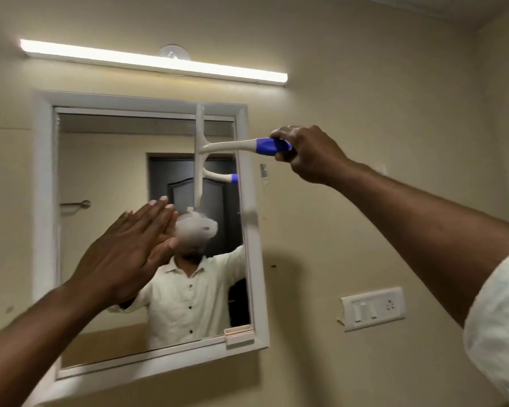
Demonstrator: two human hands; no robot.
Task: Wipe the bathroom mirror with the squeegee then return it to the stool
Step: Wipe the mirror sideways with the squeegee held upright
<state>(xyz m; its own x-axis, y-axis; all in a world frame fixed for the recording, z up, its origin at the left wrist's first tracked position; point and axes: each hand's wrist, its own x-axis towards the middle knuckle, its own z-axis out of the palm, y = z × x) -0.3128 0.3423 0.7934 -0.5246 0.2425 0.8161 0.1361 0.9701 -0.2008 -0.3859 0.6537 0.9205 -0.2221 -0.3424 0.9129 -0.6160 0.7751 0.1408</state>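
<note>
The right hand has its fingers clamped around the blue grip of the white squeegee, whose blade stands upright against the upper right part of the white-framed mirror. The left hand is raised flat before the glass, fingers straight and together, empty. A tube light glows above; a switch plate sits on the wall to the right.

No readable text, label, brand, number or sign appeared anywhere in view, neither on the squeegee, the mirror frame, nor the wall switch plate.
</note>
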